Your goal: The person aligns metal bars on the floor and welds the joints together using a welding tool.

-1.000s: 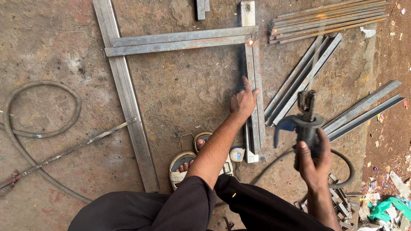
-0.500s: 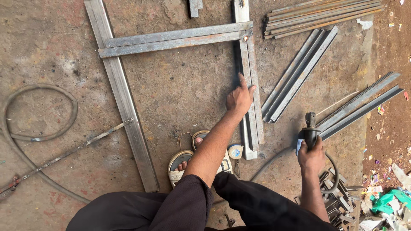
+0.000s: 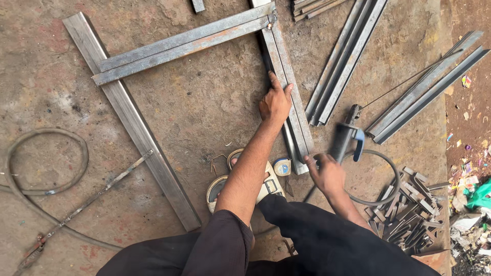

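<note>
My left hand lies flat on a long steel angle bar on the concrete floor, fingers spread over its left edge. That bar meets a pair of crosswise steel bars at a corner near the top. My right hand is curled round the rear end of a welding electrode holder with a blue lever. The holder lies low against the floor just right of the bar. A thin rod runs from its tip toward the upper right.
A small tape measure and my sandalled feet are near the bar's lower end. A long flat bar slants at left beside a looped hose. Angle bars and short offcuts lie at right, with a cable loop.
My right hand has lowered the electrode holder from upright in the air down to the floor beside the bar. My left hand stays on the angle bar.
</note>
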